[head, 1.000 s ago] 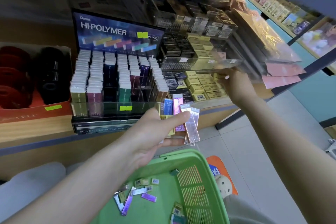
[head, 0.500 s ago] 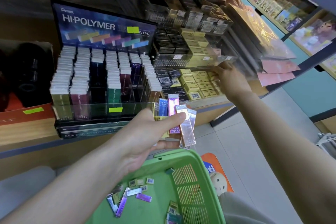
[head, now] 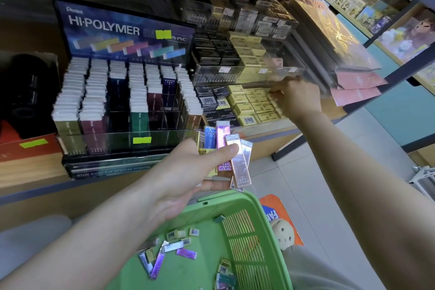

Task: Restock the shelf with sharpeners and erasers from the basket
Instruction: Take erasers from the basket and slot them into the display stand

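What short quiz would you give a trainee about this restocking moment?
1. True or false: the left hand holds several slim erasers, fanned out.
2. The right hand reaches to: A) the floor, B) the yellow erasers, C) a red box.
3. What colour is the basket below the hands?

Key: 1 true; 2 B; 3 green.

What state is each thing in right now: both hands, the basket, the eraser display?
left hand, grips a fan of slim erasers.
right hand, fingers among yellow erasers; grip unclear.
green basket, few loose erasers inside.
HI-POLYMER display, middle rows partly empty.
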Motion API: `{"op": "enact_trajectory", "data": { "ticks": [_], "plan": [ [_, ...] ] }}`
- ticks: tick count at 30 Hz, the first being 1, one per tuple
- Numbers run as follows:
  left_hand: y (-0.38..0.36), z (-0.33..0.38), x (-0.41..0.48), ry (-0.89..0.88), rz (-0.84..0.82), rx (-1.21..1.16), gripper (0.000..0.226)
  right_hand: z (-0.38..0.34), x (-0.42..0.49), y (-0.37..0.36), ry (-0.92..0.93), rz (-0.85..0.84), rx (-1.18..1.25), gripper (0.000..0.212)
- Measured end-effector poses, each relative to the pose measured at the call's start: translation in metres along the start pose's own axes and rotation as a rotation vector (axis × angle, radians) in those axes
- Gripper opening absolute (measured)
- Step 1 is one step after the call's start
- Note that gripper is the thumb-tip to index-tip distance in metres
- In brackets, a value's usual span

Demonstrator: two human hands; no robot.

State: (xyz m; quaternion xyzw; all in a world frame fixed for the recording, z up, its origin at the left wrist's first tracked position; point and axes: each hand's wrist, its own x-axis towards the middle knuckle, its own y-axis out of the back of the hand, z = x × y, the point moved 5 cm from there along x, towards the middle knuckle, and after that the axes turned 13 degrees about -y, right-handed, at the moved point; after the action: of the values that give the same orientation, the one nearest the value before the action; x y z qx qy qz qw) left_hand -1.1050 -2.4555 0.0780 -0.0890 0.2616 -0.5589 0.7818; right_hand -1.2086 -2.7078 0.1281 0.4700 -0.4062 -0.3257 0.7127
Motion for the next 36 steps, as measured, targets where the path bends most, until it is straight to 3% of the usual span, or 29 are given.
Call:
{"op": "enact_trajectory", "data": {
  "ticks": [4, 7, 9, 12, 15, 19, 22, 28, 31, 36],
  "plan": [
    [-0.003, 0.002, -0.002, 0.006, 0.015, -0.015, 0.108, -0.007, -0.016, 0.011, -0.086, -0.071, 0.18, 0.025],
    [-0.006, 0.001, -0.002, 0.021, 0.046, -0.02, 0.075, -0.014, -0.045, 0.034, -0.103, 0.055, 0.485, 0.02],
    [-0.006, -0.002, -0.003, 0.033, 0.073, -0.018, 0.053, -0.022, -0.073, 0.049, -0.129, 0.028, 0.693, 0.017],
    [-0.011, -0.001, -0.005, 0.022, 0.085, -0.022, 0.026, -0.039, -0.118, 0.066, -0.156, -0.279, 0.928, 0.017],
    [-0.015, -0.001, -0.009, 0.005, 0.101, -0.017, 0.018, -0.052, -0.151, 0.07, -0.177, -0.62, 1.071, 0.016],
    [-0.02, 0.001, -0.018, -0.015, 0.109, -0.037, 0.004, -0.049, -0.163, 0.064, -0.333, -0.757, 1.245, 0.028],
    [-0.022, 0.002, -0.024, -0.045, 0.111, -0.03, 0.002, -0.047, -0.17, 0.065, -0.364, -0.862, 1.254, 0.024],
    [-0.013, 0.009, -0.037, -0.042, 0.136, -0.139, 0.006, -0.042, -0.171, 0.079, -0.429, -0.749, 1.386, 0.006],
    [0.001, 0.013, -0.045, -0.044, 0.171, -0.138, 0.012, -0.036, -0.163, 0.095, -0.436, -0.526, 1.432, 0.008],
    [0.027, 0.02, -0.059, -0.065, 0.204, -0.094, 0.009, -0.053, -0.144, 0.117, -0.216, -0.177, 1.26, 0.01]
  ]
}}
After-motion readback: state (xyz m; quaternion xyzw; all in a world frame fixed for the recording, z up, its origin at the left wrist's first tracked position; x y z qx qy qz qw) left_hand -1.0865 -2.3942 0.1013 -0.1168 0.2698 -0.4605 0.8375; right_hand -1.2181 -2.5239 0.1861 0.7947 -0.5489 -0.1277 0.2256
